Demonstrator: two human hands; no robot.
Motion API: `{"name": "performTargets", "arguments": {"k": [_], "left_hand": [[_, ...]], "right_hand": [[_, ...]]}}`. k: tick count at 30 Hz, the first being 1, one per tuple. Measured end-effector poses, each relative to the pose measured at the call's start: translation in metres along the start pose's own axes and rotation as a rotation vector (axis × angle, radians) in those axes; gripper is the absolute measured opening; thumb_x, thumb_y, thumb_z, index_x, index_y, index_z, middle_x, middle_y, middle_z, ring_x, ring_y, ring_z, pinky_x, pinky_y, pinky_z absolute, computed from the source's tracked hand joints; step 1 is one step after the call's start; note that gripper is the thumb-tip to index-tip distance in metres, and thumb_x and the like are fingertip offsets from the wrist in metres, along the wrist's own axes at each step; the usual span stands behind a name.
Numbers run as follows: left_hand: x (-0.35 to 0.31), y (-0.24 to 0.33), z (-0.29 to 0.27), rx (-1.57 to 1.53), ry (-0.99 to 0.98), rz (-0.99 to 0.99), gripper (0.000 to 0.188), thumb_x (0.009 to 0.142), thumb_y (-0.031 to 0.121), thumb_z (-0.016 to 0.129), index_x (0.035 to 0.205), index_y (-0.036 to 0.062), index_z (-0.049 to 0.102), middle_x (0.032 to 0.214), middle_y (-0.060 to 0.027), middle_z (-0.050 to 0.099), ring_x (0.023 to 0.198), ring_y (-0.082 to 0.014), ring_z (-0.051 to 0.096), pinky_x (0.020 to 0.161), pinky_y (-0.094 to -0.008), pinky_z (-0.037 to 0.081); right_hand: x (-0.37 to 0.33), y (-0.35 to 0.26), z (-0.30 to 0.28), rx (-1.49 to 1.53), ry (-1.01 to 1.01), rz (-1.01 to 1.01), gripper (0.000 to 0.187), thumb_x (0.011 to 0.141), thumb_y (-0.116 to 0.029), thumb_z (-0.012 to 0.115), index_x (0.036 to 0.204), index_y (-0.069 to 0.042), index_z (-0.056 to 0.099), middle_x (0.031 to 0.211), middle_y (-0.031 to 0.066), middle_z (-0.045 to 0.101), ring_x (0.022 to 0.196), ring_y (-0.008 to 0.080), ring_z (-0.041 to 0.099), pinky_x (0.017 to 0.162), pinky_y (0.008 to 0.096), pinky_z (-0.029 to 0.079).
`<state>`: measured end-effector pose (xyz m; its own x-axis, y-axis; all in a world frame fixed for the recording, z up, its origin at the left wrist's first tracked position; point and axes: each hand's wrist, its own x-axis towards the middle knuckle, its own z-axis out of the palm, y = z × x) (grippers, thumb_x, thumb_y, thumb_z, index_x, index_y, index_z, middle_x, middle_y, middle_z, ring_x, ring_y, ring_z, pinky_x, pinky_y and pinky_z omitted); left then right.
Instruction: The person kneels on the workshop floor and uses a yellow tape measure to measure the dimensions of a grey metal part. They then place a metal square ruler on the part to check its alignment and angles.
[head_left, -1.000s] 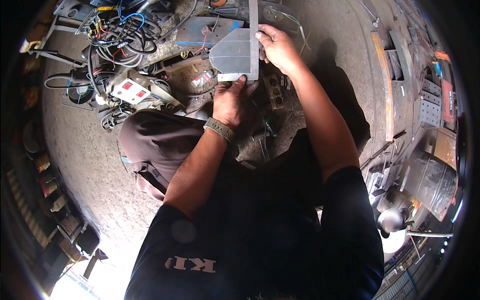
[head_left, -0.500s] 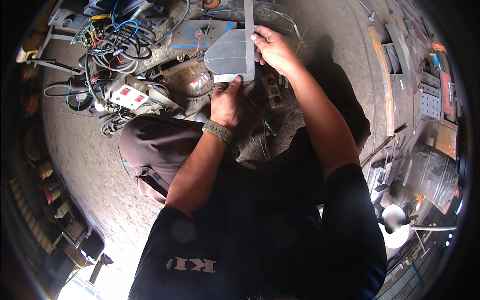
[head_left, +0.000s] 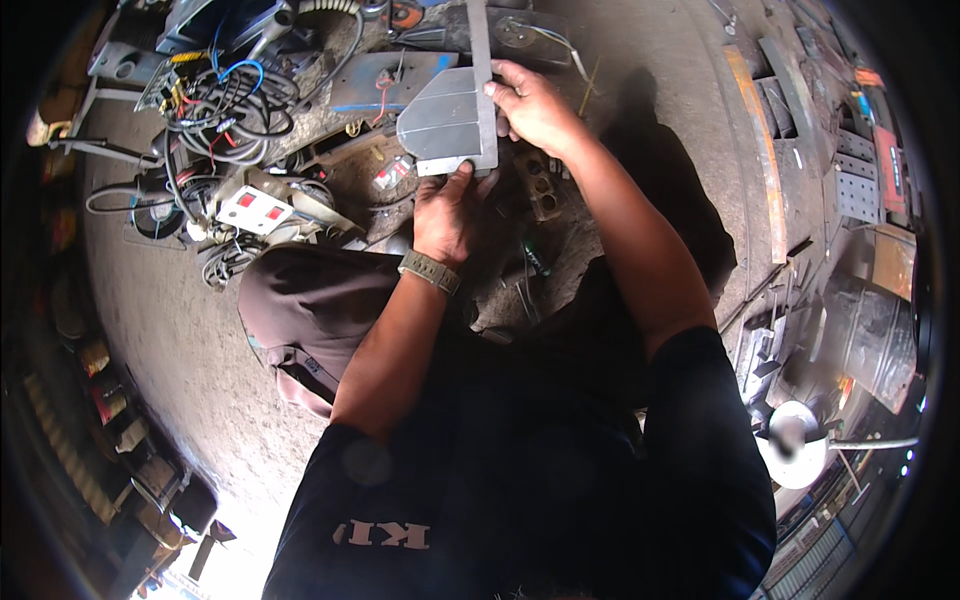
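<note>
A dark grey metal plate (head_left: 437,112), with slanted corners on its left side and a thin pale line across it, sits in the inner corner of an L-shaped metal square (head_left: 481,112), in front of the seated or crouching person, near the top centre of the view. The left hand (head_left: 445,218) grips the square's short arm, thumb on top, its other fingers mostly hidden. The right hand (head_left: 537,112) grips the edge of the long arm, fingers bent; whether it also pinches the plate, I cannot tell. A watch (head_left: 430,271) circles the left wrist. Just beyond lies a flat plate with blue marks (head_left: 425,75); below the right hand is a block with round holes (head_left: 543,188). To the left are tangled grey cables (head_left: 235,120) and a white switch panel (head_left: 255,209) with two red switches. Far right, a rusty strip (head_left: 757,150) lies on the floor (head_left: 680,60).
</note>
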<state>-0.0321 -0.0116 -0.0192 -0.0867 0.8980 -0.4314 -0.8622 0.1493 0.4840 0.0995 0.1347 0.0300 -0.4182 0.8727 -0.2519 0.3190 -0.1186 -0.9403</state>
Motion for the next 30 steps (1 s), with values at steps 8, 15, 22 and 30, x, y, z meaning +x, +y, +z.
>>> {"name": "performTargets", "arguments": {"k": [8, 15, 22, 30], "left_hand": [[0.0024, -0.0016, -0.0005, 0.020, 0.005, 0.017, 0.035, 0.101, -0.003, 0.061, 0.136, 0.0029, 0.056, 0.129, -0.0127, 0.066, 0.120, -0.0293, 0.066, 0.106, -0.0516, 0.055], [-0.0014, 0.0017, 0.0030, 0.038, 0.000, 0.025, 0.030, 0.102, -0.002, 0.061, 0.132, 0.0010, 0.058, 0.128, -0.0127, 0.066, 0.119, -0.0281, 0.066, 0.107, -0.0503, 0.056], [0.0008, -0.0003, 0.0013, 0.026, 0.018, 0.017, 0.035, 0.102, -0.004, 0.059, 0.136, 0.0041, 0.054, 0.131, -0.0123, 0.064, 0.120, -0.0282, 0.065, 0.103, -0.0498, 0.057], [0.0021, -0.0010, -0.0010, 0.002, 0.005, 0.004, 0.036, 0.102, -0.003, 0.058, 0.137, 0.0039, 0.053, 0.131, -0.0132, 0.064, 0.121, -0.0296, 0.065, 0.105, -0.0507, 0.056]], "right_hand": [[0.0018, 0.0019, -0.0012, 0.000, 0.014, -0.006, 0.041, 0.108, -0.017, 0.057, 0.146, -0.003, 0.054, 0.098, 0.0039, 0.071, 0.063, 0.0085, 0.060, 0.051, 0.0249, 0.046], [0.0047, 0.0082, 0.0014, 0.053, 0.000, -0.021, 0.038, 0.108, -0.016, 0.057, 0.144, -0.002, 0.055, 0.095, 0.0033, 0.070, 0.061, 0.0075, 0.058, 0.050, 0.0244, 0.046], [0.0029, 0.0055, 0.0011, 0.030, 0.012, -0.001, 0.043, 0.108, -0.017, 0.057, 0.148, -0.001, 0.052, 0.098, 0.0037, 0.070, 0.062, 0.0076, 0.058, 0.050, 0.0245, 0.047], [0.0034, 0.0039, 0.0018, 0.023, 0.017, -0.021, 0.040, 0.109, -0.016, 0.056, 0.146, -0.001, 0.054, 0.097, 0.0035, 0.069, 0.062, 0.0071, 0.057, 0.050, 0.0242, 0.046]]}}
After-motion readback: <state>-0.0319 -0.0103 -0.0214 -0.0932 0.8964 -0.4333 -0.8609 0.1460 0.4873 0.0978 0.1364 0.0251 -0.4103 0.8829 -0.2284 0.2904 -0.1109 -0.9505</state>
